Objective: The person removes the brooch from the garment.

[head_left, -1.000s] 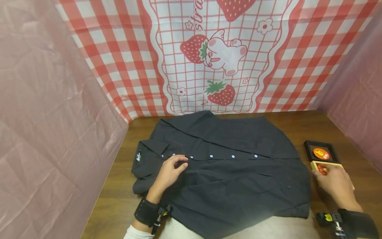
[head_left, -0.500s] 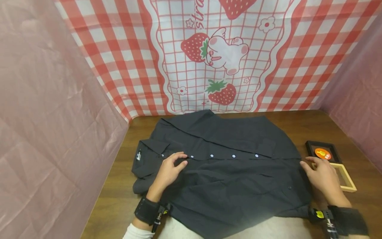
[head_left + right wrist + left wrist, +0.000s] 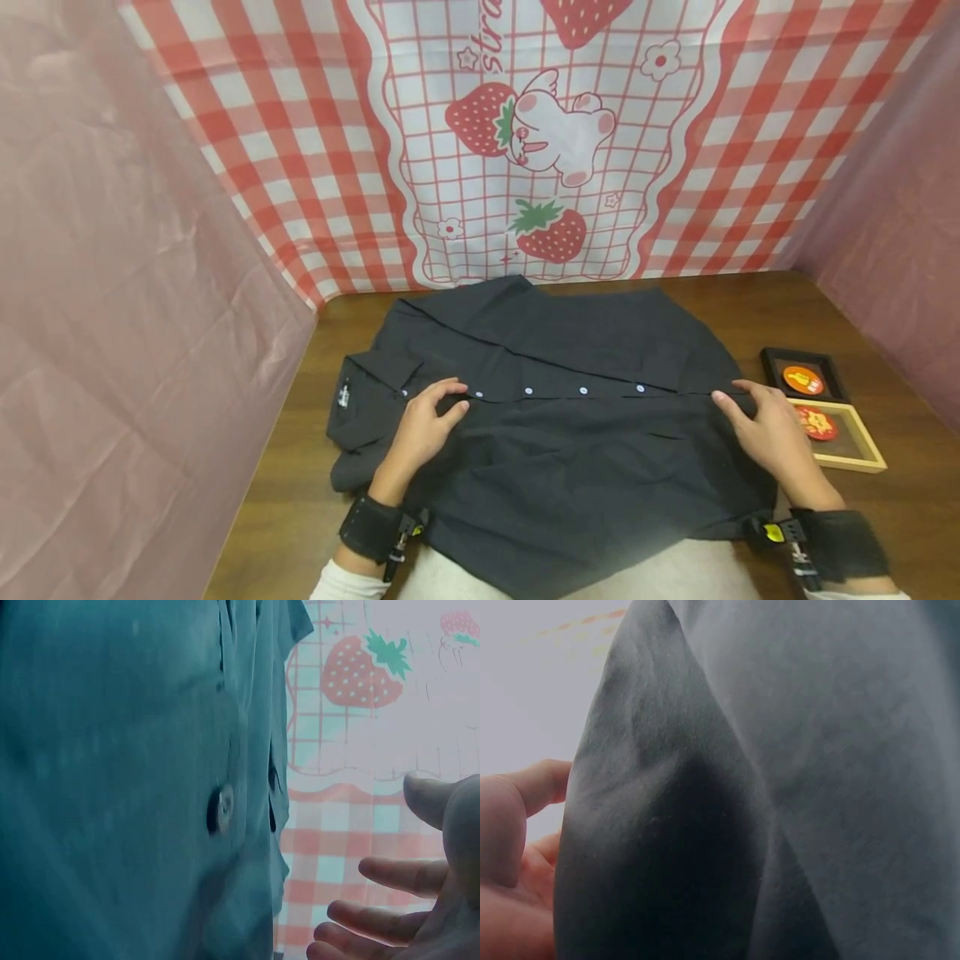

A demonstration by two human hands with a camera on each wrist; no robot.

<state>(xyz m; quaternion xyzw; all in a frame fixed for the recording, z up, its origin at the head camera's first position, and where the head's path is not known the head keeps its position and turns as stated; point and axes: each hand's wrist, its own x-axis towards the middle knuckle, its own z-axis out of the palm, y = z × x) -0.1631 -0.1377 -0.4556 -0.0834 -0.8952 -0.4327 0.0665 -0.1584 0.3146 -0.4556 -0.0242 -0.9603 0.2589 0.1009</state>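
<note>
A dark, short-sleeved button-up shirt (image 3: 585, 467) lies spread out, its collar to the left and a row of pale buttons across the middle. My left hand (image 3: 423, 425) is over the placket near the collar, thumb and fingers apart with nothing between them. At the hem end of the same button line is my right hand (image 3: 772, 433), also holding nothing. Its fingers (image 3: 382, 922) are spread in the right wrist view, beside a close button (image 3: 221, 808). Dark cloth (image 3: 660, 825) hides part of the left hand (image 3: 514, 862) in the left wrist view.
Right of the shirt, a black shallow frame (image 3: 832, 367) holds an orange round piece. A pale wooden frame (image 3: 873, 442) with a red round piece lies just in front of it. A red checked strawberry cloth (image 3: 540, 167) hangs behind the wooden table (image 3: 277, 483).
My right hand has come away from the wooden frame and moved left to the shirt's hem end. The red piece in that frame now shows. My left hand has stayed almost still.
</note>
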